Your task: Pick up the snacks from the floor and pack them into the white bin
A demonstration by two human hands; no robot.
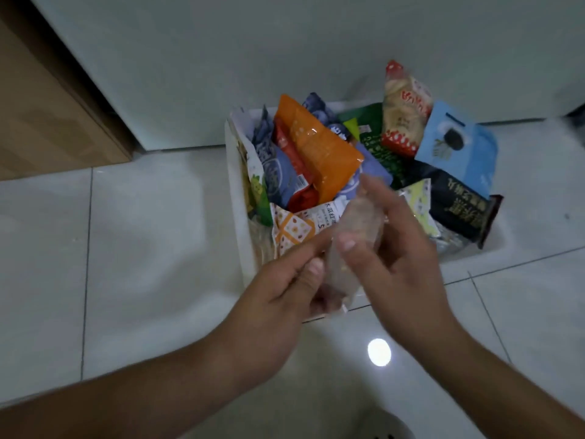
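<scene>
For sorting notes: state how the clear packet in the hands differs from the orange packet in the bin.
The clear packet is see-through; the orange packet is opaque. The left hand and right hand hold the clear packet above the near rim of the white bin; the orange packet lies tilted inside it. Both are snack packets.

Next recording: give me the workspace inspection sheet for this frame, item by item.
Surface: glossy pale tiled floor with a bright light reflection.
Job's things: white bin heaped with snack packs, among them an orange pack, a light blue pack and a black pack; a translucent packet is held over its near rim.
Clutter: pale rounded object at the bottom edge, cut off, unidentifiable.
Grippers: left hand pinches the packet's lower end; right hand grips its upper part.
Cables: nothing seen.
Surroundings: brown wooden panel at left, white upright surface behind the bin.
</scene>
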